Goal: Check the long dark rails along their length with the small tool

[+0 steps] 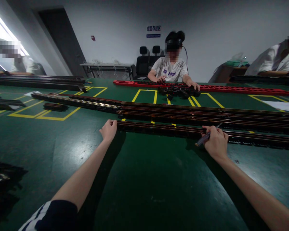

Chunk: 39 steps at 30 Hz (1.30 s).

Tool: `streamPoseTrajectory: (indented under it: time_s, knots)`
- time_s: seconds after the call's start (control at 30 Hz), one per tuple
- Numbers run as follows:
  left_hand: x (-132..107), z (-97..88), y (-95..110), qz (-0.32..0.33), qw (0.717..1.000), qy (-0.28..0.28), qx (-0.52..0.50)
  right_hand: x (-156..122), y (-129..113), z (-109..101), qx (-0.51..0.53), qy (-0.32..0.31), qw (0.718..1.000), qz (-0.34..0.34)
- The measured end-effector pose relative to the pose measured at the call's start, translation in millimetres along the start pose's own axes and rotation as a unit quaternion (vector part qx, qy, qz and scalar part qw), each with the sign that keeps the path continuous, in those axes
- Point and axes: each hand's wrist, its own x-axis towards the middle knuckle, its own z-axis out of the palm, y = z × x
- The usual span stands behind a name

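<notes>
One long dark strip (159, 129), spanned by your left hand (109, 130) and right hand (215, 141)

Your left hand pinches the strip's left end, its fingers closed on it. Your right hand is wrapped around a small tool (202, 140), its fingertips reaching the strip farther to the right; whether they also grip it, you cannot tell from this view. The strip lies crosswise in front of you on the desk (146, 179), on the near side of a bundle of similar strips (173, 115). Such a wide spacing of your hands probably steadies the length, and having the tool tucked against your palm likely frees your fingertips. The bundle, laid lengthwise alongside, seems placed for easy reach.

Beneath it all, the desk's green top catches a dull glare, with yellow lines (51, 118) marking out areas. To your left lie a short dark piece (55, 106) and, nearer you, a dark stack (2, 175). Along the far side runs a red frame (231, 89), behind which a person (170, 67) handles some black parts (178, 91). Beyond stand chairs (142, 65), a side table (108, 65) and a grey wall (115, 19), with a dark door (60, 35) at the left.
</notes>
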Motion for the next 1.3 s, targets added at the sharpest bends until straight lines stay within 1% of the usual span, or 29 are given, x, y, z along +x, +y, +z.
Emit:
streamPoseTrajectory:
  time_s: [0.1,0.23,0.33,0.4,0.53,0.63,0.7,0.77,0.8,0.87,0.9,0.97,1.0,1.07,1.13,1.23,1.3]
  knots:
    - [1,0.2,-1,0.005,1.0,-0.008,0.004,0,2,0,-0.009,0.005,1.0,0.019]
    - [1,0.7,-2,0.02,1.0,-0.012,0.009,0,9,4,0.006,0.017,0.999,0.033]
    - [1,0.9,-5,0.026,1.0,-0.013,0.004,0,13,6,0.023,0.017,0.999,0.03]
    - [2,1.3,-8,0.033,0.999,-0.013,-0.004,1,12,5,0.034,0.011,0.999,0.016]
    - [3,3.5,-15,0.059,0.997,-0.017,-0.045,3,4,-1,0.056,0.009,0.998,-0.013]
    - [4,5.4,-18,0.065,0.996,-0.017,-0.061,5,-3,-5,0.066,0.007,0.997,-0.027]
    - [4,6.3,-19,0.071,0.995,-0.023,-0.07,7,-10,-5,0.068,0.007,0.997,-0.037]
    - [4,6.6,-20,0.081,0.993,-0.028,-0.082,9,-21,0,0.065,0.02,0.997,-0.036]
    - [5,6.6,-21,0.086,0.992,-0.032,-0.09,10,-30,4,0.067,0.029,0.997,-0.035]
    - [8,6.2,-24,0.1,0.988,-0.044,-0.108,13,-55,12,0.099,0.026,0.993,-0.054]
    - [11,5.8,-25,0.108,0.986,-0.053,-0.117,16,-71,15,0.125,0.015,0.99,-0.068]
    - [17,4.6,-28,0.131,0.979,-0.075,-0.14,21,-109,19,0.198,0.007,0.977,-0.075]
    - [20,3.9,-29,0.143,0.974,-0.089,-0.154,24,-130,20,0.252,-0.031,0.963,-0.094]
    - [24,2.3,-30,0.157,0.964,-0.115,-0.181,31,-170,20,0.368,-0.089,0.919,-0.111]
    - [26,1.0,-31,0.158,0.961,-0.126,-0.188,38,-207,22,0.453,-0.141,0.876,-0.083]
    - [25,-0.9,-29,0.156,0.969,-0.117,-0.153,46,-249,34,0.513,-0.226,0.827,-0.033]
    - [24,-2.3,-28,0.16,0.972,-0.109,-0.132,48,-269,44,0.554,-0.241,0.797,0.004]
